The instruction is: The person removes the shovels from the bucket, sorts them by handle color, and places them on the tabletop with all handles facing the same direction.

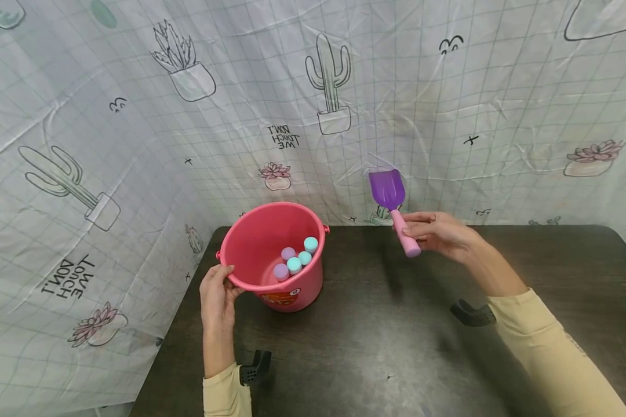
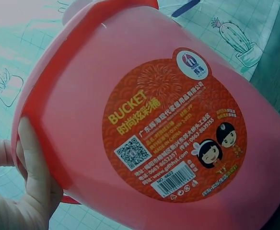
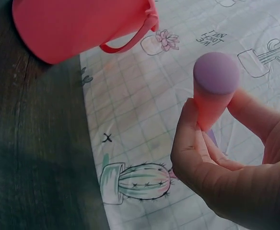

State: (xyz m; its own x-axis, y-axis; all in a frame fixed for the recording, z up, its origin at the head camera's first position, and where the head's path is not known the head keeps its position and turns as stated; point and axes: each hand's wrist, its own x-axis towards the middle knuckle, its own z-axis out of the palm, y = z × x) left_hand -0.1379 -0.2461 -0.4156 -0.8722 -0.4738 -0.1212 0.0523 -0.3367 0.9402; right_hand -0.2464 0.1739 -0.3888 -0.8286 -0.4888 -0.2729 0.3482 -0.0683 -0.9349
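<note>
At the left of the table stands a red bucket (image 1: 271,255), its mouth towards the head camera. My left hand (image 1: 217,292) grips its near left rim, thumb and fingers on either side of the wall. The left wrist view shows the bucket's round printed label (image 2: 173,134). Several turquoise and light purple round-ended pieces (image 1: 294,265) lie inside the bucket. To the right, my right hand (image 1: 440,234) pinches the pink handle of a toy shovel (image 1: 388,191) above the table. Its purple scoop points up and away, and the handle's butt (image 3: 216,73) faces the right wrist camera.
A dark wooden table (image 1: 355,347) lies under both hands. Behind it and at the left hangs a pale checked sheet (image 1: 396,104) with cactus drawings. The bucket's handle (image 3: 130,44) hangs by its side in the right wrist view. Black mounts are at both wrists.
</note>
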